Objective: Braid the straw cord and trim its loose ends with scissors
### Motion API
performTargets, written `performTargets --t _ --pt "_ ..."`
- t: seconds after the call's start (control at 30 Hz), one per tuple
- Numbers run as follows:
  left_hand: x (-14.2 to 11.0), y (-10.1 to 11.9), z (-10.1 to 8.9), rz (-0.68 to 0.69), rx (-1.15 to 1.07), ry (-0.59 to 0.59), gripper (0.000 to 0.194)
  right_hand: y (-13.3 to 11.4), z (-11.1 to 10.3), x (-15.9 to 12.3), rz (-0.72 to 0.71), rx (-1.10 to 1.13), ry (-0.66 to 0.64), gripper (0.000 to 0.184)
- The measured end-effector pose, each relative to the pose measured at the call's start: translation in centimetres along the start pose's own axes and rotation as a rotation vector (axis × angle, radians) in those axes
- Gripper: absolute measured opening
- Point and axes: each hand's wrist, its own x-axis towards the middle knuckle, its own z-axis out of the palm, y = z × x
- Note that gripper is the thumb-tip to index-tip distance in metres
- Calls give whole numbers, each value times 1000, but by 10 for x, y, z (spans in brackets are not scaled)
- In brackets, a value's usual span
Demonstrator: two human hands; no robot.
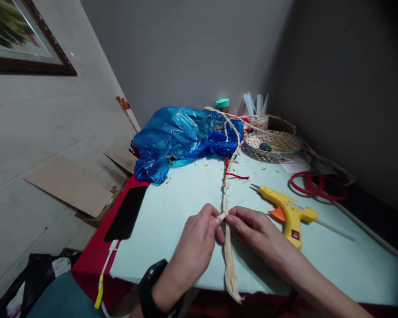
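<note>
Cream plaited cord [226,197], apparently plant fibre, unbraided tail [230,260] ragged-ended, both hands [195,238] [259,230] pinching it

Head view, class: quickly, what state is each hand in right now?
Left hand: closed, pinching a strip of the pale braid.
Right hand: closed, holding the pale braid.

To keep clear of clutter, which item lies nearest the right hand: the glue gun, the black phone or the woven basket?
The yellow glue gun, beside the right hand; the phone lies beyond the left hand, the basket farther back.
</note>
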Motion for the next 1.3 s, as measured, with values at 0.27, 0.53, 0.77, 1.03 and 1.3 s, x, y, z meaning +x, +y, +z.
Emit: performTargets --t 0.27,0.53,0.77,1.03,1.3 --pt "-28 -4 33 497 763 411 26 6 2 -4 14 126 47 32" --pt "-34 -1 41 535 857 352 24 0 -1 -7 37 217 -9 31" --pt "-15 14 5 173 260 223 23 5 -2 -7 46 305 -24 31" --pt "17 -2 12 -73 -405 -228 21 4 -2 -12 38 397 -60 26" --pt "19 -5 12 -151 -558 -296 17 0 -5 -16 -41 79 -27 28"
